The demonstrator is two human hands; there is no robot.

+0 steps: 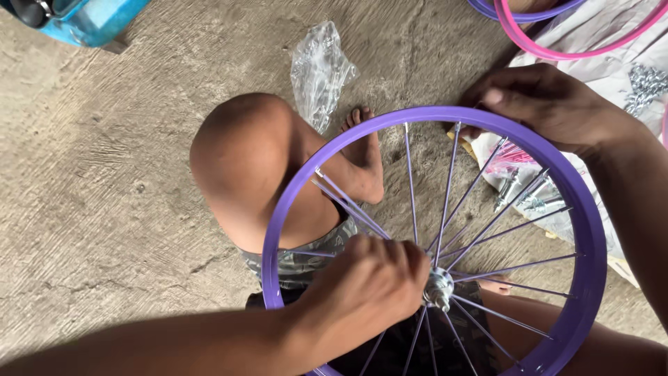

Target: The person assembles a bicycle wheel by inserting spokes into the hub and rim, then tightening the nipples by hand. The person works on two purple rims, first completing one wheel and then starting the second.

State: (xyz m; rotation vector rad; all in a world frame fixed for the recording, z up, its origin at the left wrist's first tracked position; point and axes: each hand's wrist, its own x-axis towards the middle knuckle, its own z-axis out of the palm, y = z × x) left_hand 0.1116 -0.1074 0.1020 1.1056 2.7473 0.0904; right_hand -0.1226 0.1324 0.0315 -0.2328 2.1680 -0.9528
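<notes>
A: In the head view, where does the wheel sit?

B: The purple wheel rim (591, 230) fills the lower right of the frame, held over the person's lap above a bent knee (240, 150). The left hand (365, 289) is at the centre, fingers clenched around thin spokes (480, 223) just beside the metal hub (438, 287). The right hand (546, 101) is at the top of the rim, fingers curled over its edge and gripping it.

A: How would it handle?

B: I'd judge it light and stiff at the rim, so the rim is the safe place to hold. The spokes look thin and springy and some appear loose, so they would bend or slip if squeezed. The hub looks hard, smooth and small.

A: Any packages around?

B: A crumpled clear plastic bag (319, 69) lies on the concrete floor (104, 181) at upper centre. At the right, behind the wheel, pale sheeting (605, 56) carries loose metal parts (643, 83) and a pink bundle (511, 154). A pink rim (591, 49) and another purple one (487, 10) show at the upper right, and a blue object (97, 21) at the upper left. No labels are legible.
</notes>
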